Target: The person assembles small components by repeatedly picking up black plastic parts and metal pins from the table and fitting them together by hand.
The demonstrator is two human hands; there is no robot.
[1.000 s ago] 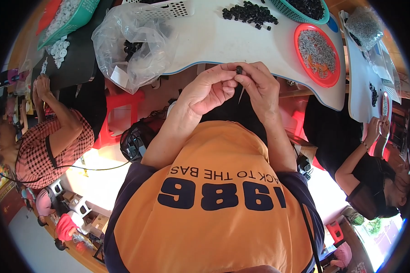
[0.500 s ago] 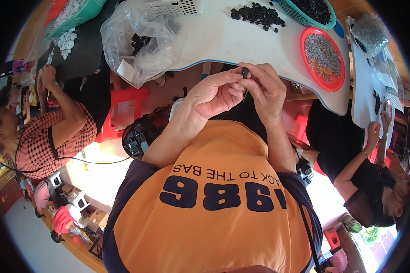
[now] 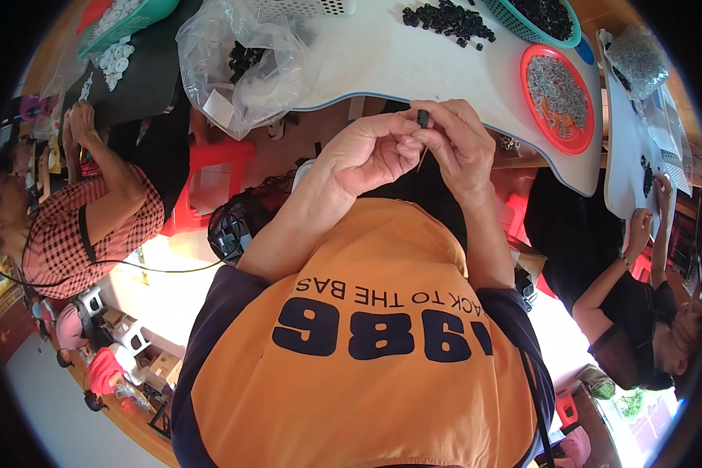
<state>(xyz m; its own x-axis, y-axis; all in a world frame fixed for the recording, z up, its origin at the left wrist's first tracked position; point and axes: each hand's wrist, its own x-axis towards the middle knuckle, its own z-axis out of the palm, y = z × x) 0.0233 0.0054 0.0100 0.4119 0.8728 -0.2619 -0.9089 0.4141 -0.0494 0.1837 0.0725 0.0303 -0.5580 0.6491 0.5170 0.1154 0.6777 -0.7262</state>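
Note:
In front of my chest, just off the table's near edge, my two hands meet at a small black cylindrical part (image 3: 423, 118). My right hand (image 3: 462, 148) pinches it between thumb and fingertips. The thumb and forefinger of my left hand (image 3: 373, 153) close against its left side, with the other fingers curled in. A thin, pin-like piece sticks out below the fingertips, too small to make out. Beyond my hands, on the white table (image 3: 351, 66), lies a loose pile of similar black parts (image 3: 450, 22).
A red tray (image 3: 532, 117) of small metallic pieces stands at right, below a green basket (image 3: 576, 39) of black parts. A clear plastic bag (image 3: 246, 101) with black parts hangs over the table edge at left. Co-workers sit on both sides; a red stool (image 3: 218, 156) stands left.
The black part now stands more upright and shows more of its length between my fingertips. Both hands have stayed nearly in place, and the view has shifted slightly.

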